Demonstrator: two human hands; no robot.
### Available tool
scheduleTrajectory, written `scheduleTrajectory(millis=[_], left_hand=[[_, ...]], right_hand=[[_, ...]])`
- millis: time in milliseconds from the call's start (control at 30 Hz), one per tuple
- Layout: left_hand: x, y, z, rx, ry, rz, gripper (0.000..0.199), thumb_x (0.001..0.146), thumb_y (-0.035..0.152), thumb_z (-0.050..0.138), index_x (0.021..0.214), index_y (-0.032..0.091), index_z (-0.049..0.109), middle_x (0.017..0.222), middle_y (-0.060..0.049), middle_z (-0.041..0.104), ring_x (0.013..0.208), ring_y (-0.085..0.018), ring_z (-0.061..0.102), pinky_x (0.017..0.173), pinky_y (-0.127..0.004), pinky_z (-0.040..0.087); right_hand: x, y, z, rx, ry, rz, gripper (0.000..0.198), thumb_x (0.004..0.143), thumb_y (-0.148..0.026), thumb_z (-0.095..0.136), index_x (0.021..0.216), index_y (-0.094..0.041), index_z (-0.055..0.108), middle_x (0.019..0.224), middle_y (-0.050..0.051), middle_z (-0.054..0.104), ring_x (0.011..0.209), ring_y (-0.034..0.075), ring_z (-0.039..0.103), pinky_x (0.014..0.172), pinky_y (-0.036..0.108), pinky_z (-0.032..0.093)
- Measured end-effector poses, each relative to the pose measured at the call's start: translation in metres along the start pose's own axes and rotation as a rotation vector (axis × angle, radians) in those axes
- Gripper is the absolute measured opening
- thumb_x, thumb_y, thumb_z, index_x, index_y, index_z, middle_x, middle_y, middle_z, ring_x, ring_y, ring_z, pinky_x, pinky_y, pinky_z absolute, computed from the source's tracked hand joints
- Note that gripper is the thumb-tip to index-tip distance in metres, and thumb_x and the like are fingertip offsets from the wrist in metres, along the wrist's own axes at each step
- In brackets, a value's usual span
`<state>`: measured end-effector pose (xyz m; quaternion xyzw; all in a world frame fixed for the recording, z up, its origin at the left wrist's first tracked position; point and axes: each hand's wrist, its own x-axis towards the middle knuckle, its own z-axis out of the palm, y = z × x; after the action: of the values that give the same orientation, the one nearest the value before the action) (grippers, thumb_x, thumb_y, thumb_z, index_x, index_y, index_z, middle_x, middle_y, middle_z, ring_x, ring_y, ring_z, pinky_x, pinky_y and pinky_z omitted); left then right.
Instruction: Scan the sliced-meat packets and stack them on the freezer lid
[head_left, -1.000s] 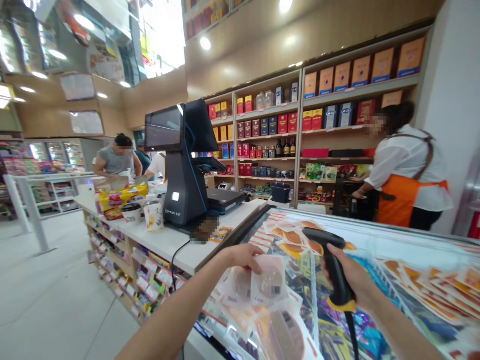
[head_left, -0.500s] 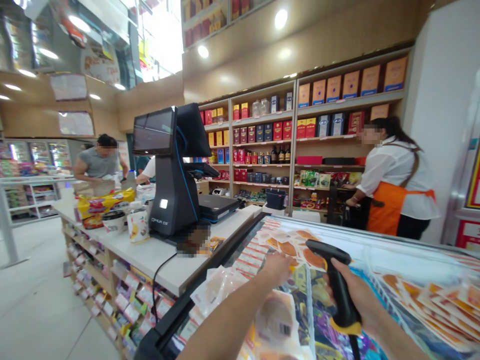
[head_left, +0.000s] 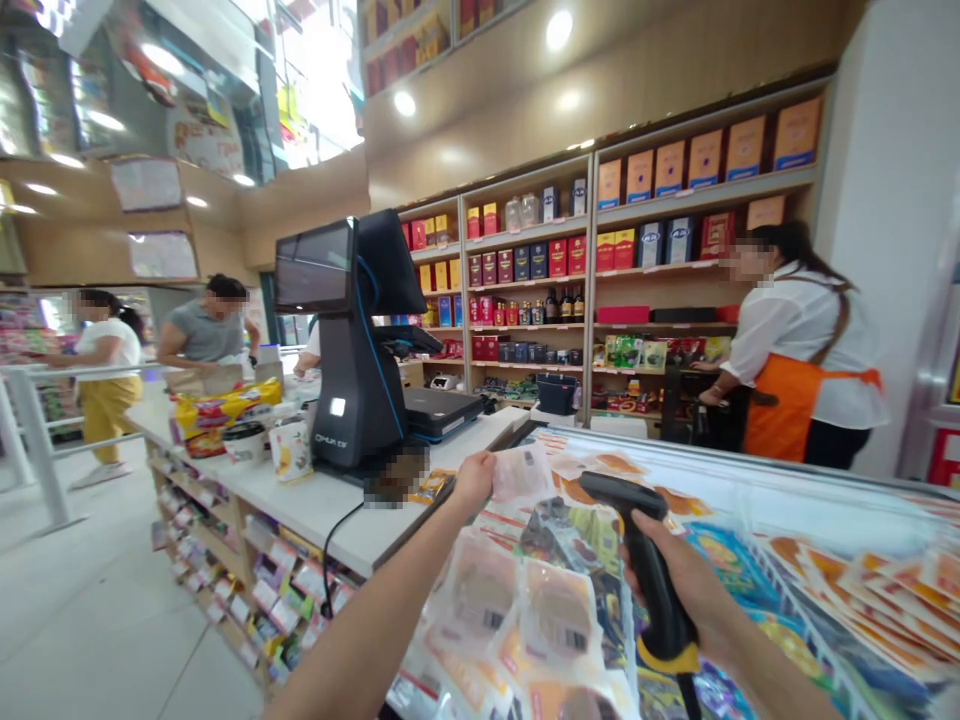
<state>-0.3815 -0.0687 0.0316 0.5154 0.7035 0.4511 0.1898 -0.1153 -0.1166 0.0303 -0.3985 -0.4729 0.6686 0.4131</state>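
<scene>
My left hand (head_left: pixel 474 480) pinches the edge of a flat white food packet (head_left: pixel 523 474), its small barcode label facing up, above the freezer's near-left part. In my right hand (head_left: pixel 660 560) is a black barcode scanner (head_left: pixel 651 585) with a yellow band near its base, its head pointing left toward the packet. Below and between my hands lie several similar barcoded packets (head_left: pixel 559 610) in the freezer (head_left: pixel 622 650). More orange-brown packets (head_left: pixel 611 464) lie just behind the scanner head.
On the left counter (head_left: pixel 349 550) stand a black checkout terminal (head_left: pixel 360 370), cups (head_left: pixel 291 450) and yellow snack bags (head_left: pixel 225 415). A person in an orange apron (head_left: pixel 784 400) stands at the right before the shelves. Other people are at the far left. Fanned packets (head_left: pixel 862 590) fill the freezer's right side.
My left hand has lifted a packet from the pile and moved left with it, turning its barcode upward. The scanner in my right hand has shifted slightly left.
</scene>
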Motion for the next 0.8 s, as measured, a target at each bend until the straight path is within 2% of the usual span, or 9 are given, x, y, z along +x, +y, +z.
scheduleTrajectory(millis=[100, 200, 400, 800], left_hand=[[-0.008, -0.015, -0.024, -0.160, 0.042, -0.079, 0.029, 0.080, 0.031, 0.044, 0.102, 0.014, 0.050, 0.098, -0.005, 0.055, 0.081, -0.014, 0.055, 0.069, -0.033, 0.047], [-0.022, -0.027, -0.034, -0.279, 0.080, -0.131, 0.029, 0.080, 0.031, 0.044, 0.102, 0.014, 0.049, 0.098, -0.005, 0.055, 0.080, -0.014, 0.055, 0.068, -0.033, 0.047], [-0.041, -0.042, -0.035, -0.402, 0.106, -0.176, 0.027, 0.080, 0.031, 0.044, 0.099, 0.013, 0.051, 0.092, -0.004, 0.056, 0.075, -0.012, 0.055, 0.064, -0.030, 0.047], [-0.048, -0.041, -0.035, -0.474, 0.125, -0.166, 0.025, 0.080, 0.031, 0.044, 0.094, 0.012, 0.052, 0.084, -0.002, 0.057, 0.067, -0.010, 0.055, 0.059, -0.027, 0.047]], right_hand=[[-0.008, 0.005, 0.012, -0.010, -0.084, 0.022, 0.034, 0.066, -0.049, 0.052, 0.064, -0.015, 0.053, 0.044, -0.001, 0.054, 0.038, 0.009, 0.049, 0.037, 0.019, 0.039], [-0.016, 0.009, 0.022, 0.006, -0.139, 0.062, 0.035, 0.067, -0.049, 0.051, 0.060, -0.015, 0.052, 0.044, 0.000, 0.054, 0.037, 0.008, 0.048, 0.038, 0.019, 0.040], [-0.022, 0.009, 0.029, 0.041, -0.173, 0.094, 0.034, 0.067, -0.048, 0.051, 0.061, -0.015, 0.053, 0.046, 0.000, 0.055, 0.037, 0.007, 0.048, 0.037, 0.017, 0.039], [-0.026, 0.004, 0.029, 0.028, -0.188, 0.082, 0.036, 0.068, -0.048, 0.050, 0.060, -0.014, 0.054, 0.043, 0.000, 0.053, 0.037, 0.008, 0.048, 0.037, 0.018, 0.039]])
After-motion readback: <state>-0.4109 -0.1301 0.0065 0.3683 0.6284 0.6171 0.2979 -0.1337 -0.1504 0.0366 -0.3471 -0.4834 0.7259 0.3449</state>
